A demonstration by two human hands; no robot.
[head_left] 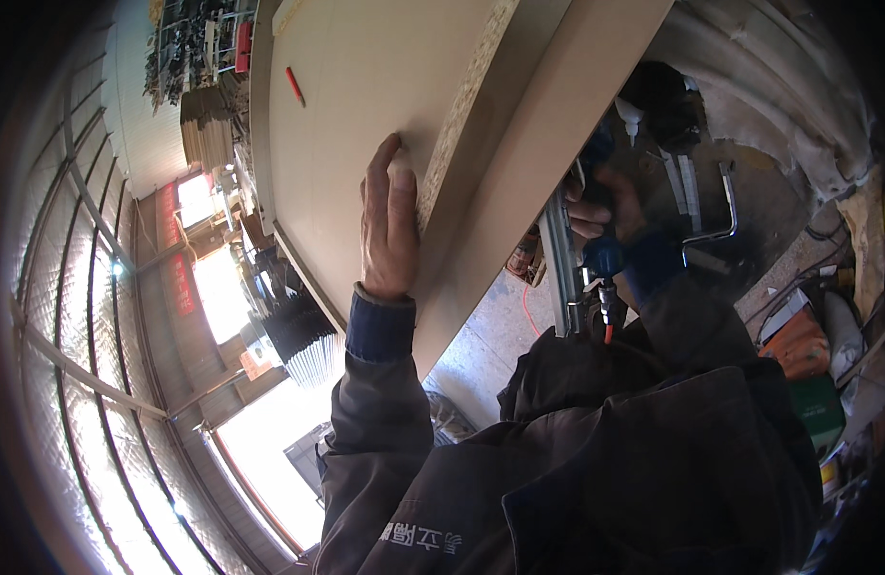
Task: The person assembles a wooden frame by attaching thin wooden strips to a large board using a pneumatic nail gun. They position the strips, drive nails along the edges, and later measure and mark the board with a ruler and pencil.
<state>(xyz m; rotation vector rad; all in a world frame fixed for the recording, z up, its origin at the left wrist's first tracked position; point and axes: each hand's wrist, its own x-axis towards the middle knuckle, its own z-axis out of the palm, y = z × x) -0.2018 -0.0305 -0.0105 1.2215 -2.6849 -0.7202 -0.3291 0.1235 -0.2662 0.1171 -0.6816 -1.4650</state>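
My left hand (390,225) lies against a wide beige board (351,125), its fingers stretched out and holding nothing. Beside its fingertips runs a strip of chipboard (471,86) with a raw, speckled edge standing along the board. At the panel's near right side, my right hand (596,206) is wrapped round an air nail gun (558,264) with a long grey magazine and a dark blue body. A red-ended hose fitting (607,311) hangs from the gun. Shadow hides part of that hand and the gun's nose. A red pencil (295,84) lies on the board, farther off.
A bent metal bar (725,206) stands to the right, near pale draped cloth (778,86). Orange and green items (814,412) are piled at the lower right. Stacked panels (207,125) and bright windows (222,292) lie beyond the board on the left.
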